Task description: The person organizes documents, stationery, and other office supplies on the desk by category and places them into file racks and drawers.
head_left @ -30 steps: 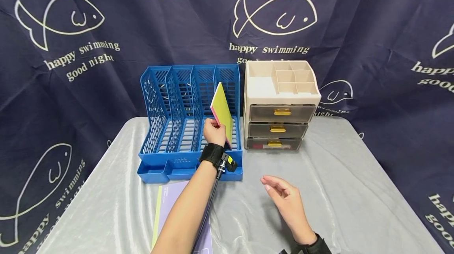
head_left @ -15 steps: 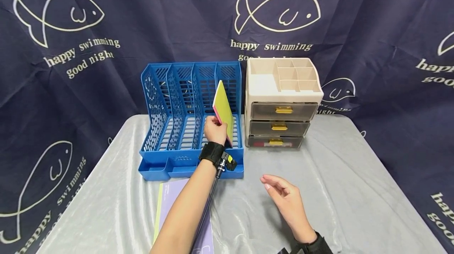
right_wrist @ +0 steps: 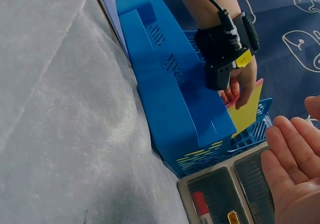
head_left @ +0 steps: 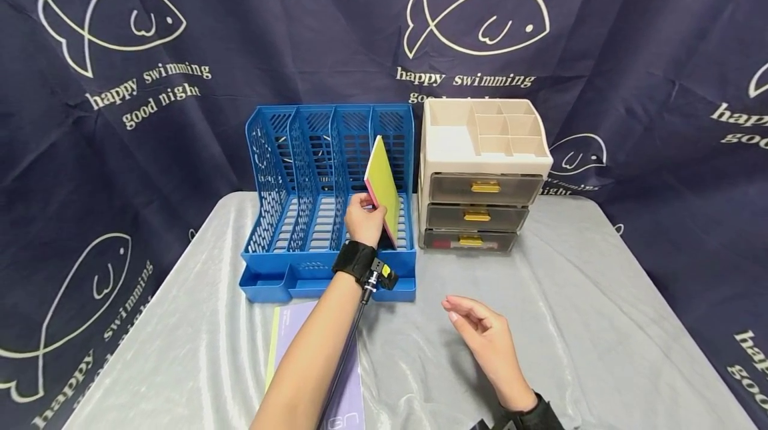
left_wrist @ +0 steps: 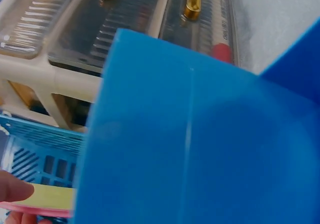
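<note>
My left hand (head_left: 365,220) pinches a thin yellow-green notebook (head_left: 384,180) with a pink edge, thumb on its yellow face. The notebook stands upright, tilted a little, in the rightmost compartment of the blue file rack (head_left: 312,262). In the left wrist view the thumb (left_wrist: 12,188) lies on the yellow cover, and the rack's blue front wall (left_wrist: 150,134) hides most of the rest. My right hand (head_left: 483,337) hovers over the table in front of the drawer unit, fingers loosely bent, holding nothing; the right wrist view shows its bare palm (right_wrist: 297,184).
A cream drawer unit (head_left: 486,165) with smoky drawers and gold handles stands right of the rack. Its bottom drawer contains a red-and-white marker-like item (right_wrist: 201,204). A purple booklet (head_left: 348,377) with a yellow-green strip lies before the rack, partly under my left forearm.
The head view shifts slightly, so the scene sits a little higher and further right. Both hands and the notebook keep almost the same place.
</note>
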`<state>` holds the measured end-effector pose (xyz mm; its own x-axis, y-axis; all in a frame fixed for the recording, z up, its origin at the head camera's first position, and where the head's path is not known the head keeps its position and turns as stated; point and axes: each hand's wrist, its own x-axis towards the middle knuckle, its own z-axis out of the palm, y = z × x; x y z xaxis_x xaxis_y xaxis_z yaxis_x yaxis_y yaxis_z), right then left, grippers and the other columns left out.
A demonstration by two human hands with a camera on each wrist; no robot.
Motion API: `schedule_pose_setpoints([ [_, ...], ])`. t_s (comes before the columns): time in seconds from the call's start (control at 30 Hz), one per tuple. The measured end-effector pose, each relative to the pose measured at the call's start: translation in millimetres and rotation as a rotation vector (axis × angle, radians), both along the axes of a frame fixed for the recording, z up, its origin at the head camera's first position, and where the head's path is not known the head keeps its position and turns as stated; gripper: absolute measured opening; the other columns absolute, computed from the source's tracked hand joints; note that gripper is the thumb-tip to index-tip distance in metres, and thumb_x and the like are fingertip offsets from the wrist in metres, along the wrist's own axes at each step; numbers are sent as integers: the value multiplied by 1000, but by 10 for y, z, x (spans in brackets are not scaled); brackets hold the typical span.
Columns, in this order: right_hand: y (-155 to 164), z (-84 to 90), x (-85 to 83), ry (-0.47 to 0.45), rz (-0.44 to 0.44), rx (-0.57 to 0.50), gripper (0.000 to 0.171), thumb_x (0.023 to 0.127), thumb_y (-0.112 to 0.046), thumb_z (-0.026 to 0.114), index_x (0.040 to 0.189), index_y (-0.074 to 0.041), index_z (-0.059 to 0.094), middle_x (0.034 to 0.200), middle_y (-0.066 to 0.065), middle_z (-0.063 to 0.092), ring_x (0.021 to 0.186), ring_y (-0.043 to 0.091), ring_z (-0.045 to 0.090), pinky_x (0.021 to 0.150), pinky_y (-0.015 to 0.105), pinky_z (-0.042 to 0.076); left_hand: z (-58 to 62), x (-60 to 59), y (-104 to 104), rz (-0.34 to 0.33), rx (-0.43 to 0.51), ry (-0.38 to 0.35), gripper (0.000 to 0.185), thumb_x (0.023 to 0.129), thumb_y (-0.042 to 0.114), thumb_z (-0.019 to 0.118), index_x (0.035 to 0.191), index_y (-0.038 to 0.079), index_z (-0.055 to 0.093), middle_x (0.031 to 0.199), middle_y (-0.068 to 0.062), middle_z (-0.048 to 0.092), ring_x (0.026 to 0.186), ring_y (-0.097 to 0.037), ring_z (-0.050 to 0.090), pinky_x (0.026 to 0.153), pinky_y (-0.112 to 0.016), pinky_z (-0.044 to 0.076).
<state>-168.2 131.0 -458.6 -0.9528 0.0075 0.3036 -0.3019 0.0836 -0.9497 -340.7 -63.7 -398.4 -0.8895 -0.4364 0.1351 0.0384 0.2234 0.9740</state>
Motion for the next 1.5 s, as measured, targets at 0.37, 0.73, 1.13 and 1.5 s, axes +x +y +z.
schedule_pose_setpoints([
  [0.37, -9, -14, -8, 40, 25, -25, 21, 86, 5, 62, 106, 8, 65, 100, 23, 67, 93, 12, 67, 78, 20, 52, 120, 144, -155, -86, -52, 82, 36, 82, 5, 69, 117, 2, 59, 114, -13, 63, 98, -25, 62, 81, -38, 52],
  [0.73, -22, -5, 5, -21, 3, 5, 21, 87, 1, 63, 107, 4, 66, 101, 20, 69, 94, 14, 67, 79, 20, 52, 311, 471, -567, -141, -102, 227, 38, 84, 7, 67, 119, -3, 59, 118, -16, 61, 105, -31, 58, 92, -41, 48],
  [1.13, -30, 41, -4, -43, -10, 43, 21, 87, -4, 65, 108, 1, 67, 102, 17, 69, 94, 11, 66, 78, 19, 51, 398, 892, -1019, -223, -346, 265, 34, 84, 10, 69, 118, 3, 64, 114, -15, 66, 101, -25, 63, 88, -40, 51],
  [1.5, -95, 72, 7, 2, 103, 89, 23, 87, -1, 64, 109, 4, 66, 102, 21, 68, 93, 13, 67, 77, 19, 52, 105, 1196, -1370, -408, -259, 120, 30, 84, 7, 69, 113, -1, 65, 110, -18, 67, 93, -18, 65, 77, -22, 51],
])
